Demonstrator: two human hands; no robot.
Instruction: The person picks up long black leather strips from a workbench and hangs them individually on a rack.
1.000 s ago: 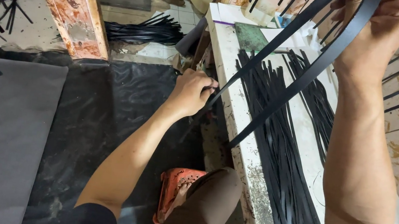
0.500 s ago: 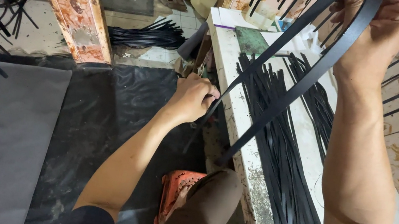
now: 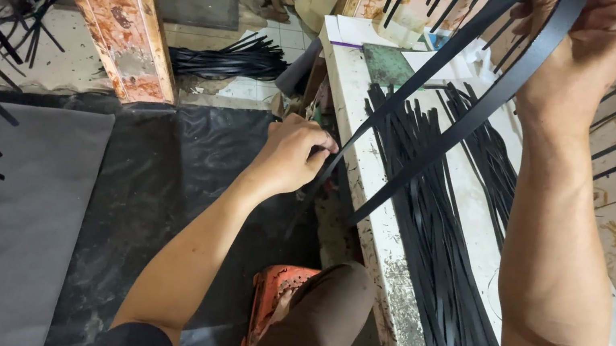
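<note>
My right hand [image 3: 582, 55] is raised at the top right, closed around the upper part of two long black strips [image 3: 445, 124] that run down and to the left. My left hand [image 3: 290, 154] pinches the lower end of one strip beside the edge of a white workbench [image 3: 361, 173]. The other strip's lower end hangs at the bench edge. A pile of several more black strips [image 3: 442, 258] lies lengthwise on the bench top under my right forearm.
A rusty reddish post [image 3: 117, 10] stands at upper left, with a bundle of black strips [image 3: 227, 59] on the tiled floor behind it. Dark sheeting [image 3: 161, 175] covers the floor. My knee and an orange sandal [image 3: 277, 299] are below. Papers and a green board [image 3: 385, 63] lie at the bench's far end.
My left hand has shifted slightly along the strip by the bench edge. My right hand stays raised, holding the strips.
</note>
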